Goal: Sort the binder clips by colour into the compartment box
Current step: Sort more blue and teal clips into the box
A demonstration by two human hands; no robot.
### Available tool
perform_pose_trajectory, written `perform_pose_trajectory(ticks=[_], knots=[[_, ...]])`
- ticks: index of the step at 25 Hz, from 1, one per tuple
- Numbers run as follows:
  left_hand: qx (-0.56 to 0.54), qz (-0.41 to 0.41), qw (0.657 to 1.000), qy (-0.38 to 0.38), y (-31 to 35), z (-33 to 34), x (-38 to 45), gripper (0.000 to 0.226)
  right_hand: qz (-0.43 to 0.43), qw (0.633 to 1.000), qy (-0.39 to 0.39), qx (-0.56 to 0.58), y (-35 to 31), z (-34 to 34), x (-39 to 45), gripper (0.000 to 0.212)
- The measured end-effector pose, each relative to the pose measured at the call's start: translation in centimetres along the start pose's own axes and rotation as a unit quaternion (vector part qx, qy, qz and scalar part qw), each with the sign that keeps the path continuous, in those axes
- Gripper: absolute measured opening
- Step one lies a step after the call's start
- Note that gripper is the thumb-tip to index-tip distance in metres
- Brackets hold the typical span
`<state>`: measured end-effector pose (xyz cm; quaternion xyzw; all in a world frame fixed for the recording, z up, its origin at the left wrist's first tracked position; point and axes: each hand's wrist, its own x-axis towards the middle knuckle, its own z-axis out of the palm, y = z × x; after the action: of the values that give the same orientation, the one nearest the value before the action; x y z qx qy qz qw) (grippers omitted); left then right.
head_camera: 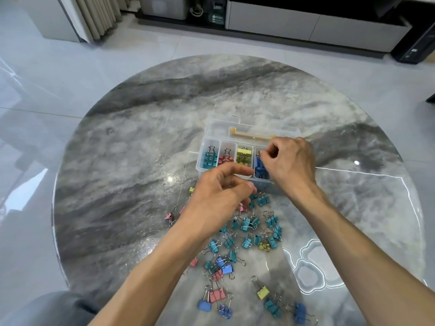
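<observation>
Head view, sorting in progress. Your right hand [290,161] hangs over the blue compartment of the clear compartment box [235,147], its grip pressed together, thumb to forefinger, at a wire handle; whether it truly holds that clip cannot be told, since the fingers cover it. Your left hand [221,198] is low over the near edge of the box, above the top of the loose pile; its fingers are curled, and what they pinch, if anything, is hidden.

Handling, as a judgement: each binder clip is light, stiff sprung steel, painted smooth, with two thin wire handles that swing freely. Take one by the coloured body for a firm hold, or by a raised handle when neighbours crowd it. Handles look likely to hook one another, so expect a second clip to trail.

Containers: from left to right the front row of the box holds teal clips [209,158], red clips [226,159], yellow clips [244,155] and blue clips [260,169], each standing handles up. The long rear section holds a yellowish bar [249,135]; what it is cannot be told.

Unsorted stock lies on the marble counter [141,149] between your forearms: mostly teal, with pink clips [216,296], a yellow clip [263,293] and several blue.
</observation>
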<state>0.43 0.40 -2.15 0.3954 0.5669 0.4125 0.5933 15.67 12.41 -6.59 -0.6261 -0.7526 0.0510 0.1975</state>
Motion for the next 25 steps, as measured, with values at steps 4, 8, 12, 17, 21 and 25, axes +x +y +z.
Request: perform_pose_trajectory(ticks=[4, 8, 12, 17, 21, 25], knots=[[0.0, -0.001, 1.0, 0.003, 0.0, -0.1, 0.0, 0.02, -0.028, 0.997, -0.041, -0.055, -0.1, -0.5, 0.5, 0.025], [-0.005, -0.002, 1.0, 0.009, 0.2, 0.0, 0.0, 0.017, -0.023, 0.995, -0.054, -0.076, 0.2, -0.4, 1.0, 0.029], [0.004, 0.002, 1.0, 0.008, 0.2, 0.1, 0.0, 0.016, -0.012, 0.994, -0.036, -0.107, -0.1, -0.4, 1.5, 0.023], [-0.004, 0.006, 1.0, 0.013, 0.3, 0.0, 0.0, 0.014, 0.007, 0.999, -0.043, -0.01, 0.5, -0.4, 1.1, 0.021], [0.004, 0.0, 1.0, 0.009, 0.3, 0.1, 0.0, 0.014, 0.0, 0.994, -0.108, -0.034, 0.0, -0.4, 0.1, 0.029], [0.001, 0.004, 1.0, 0.021, 0.3, 0.0, 0.0, 0.014, 0.08, 0.99, -0.113, 0.002, -1.0, -1.3, 0.7, 0.031]])
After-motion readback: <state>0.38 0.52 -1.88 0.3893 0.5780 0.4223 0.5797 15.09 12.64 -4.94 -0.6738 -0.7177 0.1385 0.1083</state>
